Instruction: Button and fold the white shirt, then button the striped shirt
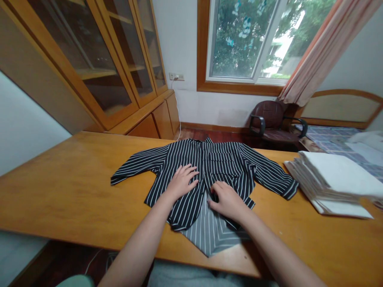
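A black shirt with white stripes point(221, 163) lies spread out on the wooden table point(66, 187), sleeves out to both sides. Its lower front hangs open and shows the grey inside near the table's front edge. My left hand point(182, 181) rests flat on the shirt's left front panel, fingers stretched out and apart. My right hand point(226, 199) sits on the middle of the shirt with its fingers curled, pinching the edge of the right front panel.
A stack of folded white cloths point(335, 179) lies on the table at the right. Behind the table stand a dark armchair point(273, 121), a glass-door wooden cabinet point(119, 71) at the left, a window and a bed point(344, 139).
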Demonstrator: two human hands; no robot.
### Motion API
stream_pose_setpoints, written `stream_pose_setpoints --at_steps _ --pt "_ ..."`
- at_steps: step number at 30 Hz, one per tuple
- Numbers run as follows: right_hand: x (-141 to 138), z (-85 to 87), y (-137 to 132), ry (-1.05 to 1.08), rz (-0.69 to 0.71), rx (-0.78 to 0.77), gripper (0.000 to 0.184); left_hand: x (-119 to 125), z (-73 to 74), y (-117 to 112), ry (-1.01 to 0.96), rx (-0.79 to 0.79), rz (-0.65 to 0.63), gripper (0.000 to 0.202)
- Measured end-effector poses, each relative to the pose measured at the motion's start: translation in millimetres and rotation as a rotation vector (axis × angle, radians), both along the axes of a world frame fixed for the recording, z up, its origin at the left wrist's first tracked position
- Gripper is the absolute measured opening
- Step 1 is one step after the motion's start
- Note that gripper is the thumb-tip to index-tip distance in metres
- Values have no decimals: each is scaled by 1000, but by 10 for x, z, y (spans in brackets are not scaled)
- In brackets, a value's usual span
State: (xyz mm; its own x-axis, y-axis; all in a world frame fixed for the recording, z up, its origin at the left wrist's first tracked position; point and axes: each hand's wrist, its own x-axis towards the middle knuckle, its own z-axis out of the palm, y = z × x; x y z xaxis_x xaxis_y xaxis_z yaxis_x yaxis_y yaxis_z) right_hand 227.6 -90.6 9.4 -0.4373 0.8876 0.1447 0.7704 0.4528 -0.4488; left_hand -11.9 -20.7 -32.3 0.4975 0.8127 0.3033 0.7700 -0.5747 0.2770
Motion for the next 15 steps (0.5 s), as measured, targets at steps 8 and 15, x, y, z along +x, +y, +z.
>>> stream_pose_setpoints --at_steps 8,15 --pt "117 -123 145 250 -46 -167 12 -6 154 -71 -243 132 -216 23" --pt "106 -114 244 351 -86 -236 13 7 322 -212 -282 96 -323 20"
